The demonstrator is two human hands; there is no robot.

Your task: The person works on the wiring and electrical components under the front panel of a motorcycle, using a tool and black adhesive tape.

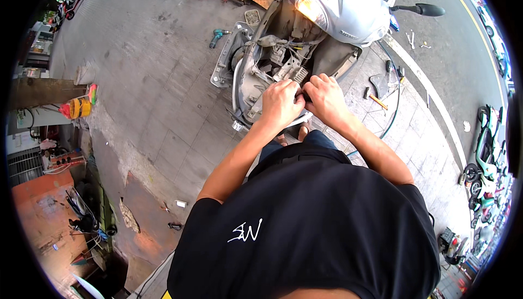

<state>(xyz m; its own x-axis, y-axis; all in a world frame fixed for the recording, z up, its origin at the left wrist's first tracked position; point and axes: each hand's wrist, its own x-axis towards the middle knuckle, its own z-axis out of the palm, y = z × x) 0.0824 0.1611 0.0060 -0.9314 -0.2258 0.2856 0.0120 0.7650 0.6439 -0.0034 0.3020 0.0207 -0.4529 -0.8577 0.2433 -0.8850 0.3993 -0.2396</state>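
Observation:
Both my hands are closed and held close together over the near end of a partly stripped scooter (pixel 348 5). The fingers of my left hand (pixel 280 103) are curled, with the thumb toward the right hand. Opposite it, my right hand (pixel 327 100) is bent into a similar grip. Something small and dark shows between the thumbs, too hidden to name. Just beyond the hands lie exposed wiring and a finned grey part (pixel 294 72) inside the grey plastic body shell (pixel 237 84). An orange-lit lamp (pixel 311 11) glows on the silver front panel.
A teal power drill (pixel 219 37) and a small tray (pixel 252 17) are on the paving to the left. On the right lie a hammer (pixel 377 100), a dark flat piece (pixel 378 85) and a long cable (pixel 396 100). Parked scooters (pixel 486 146) line the far right.

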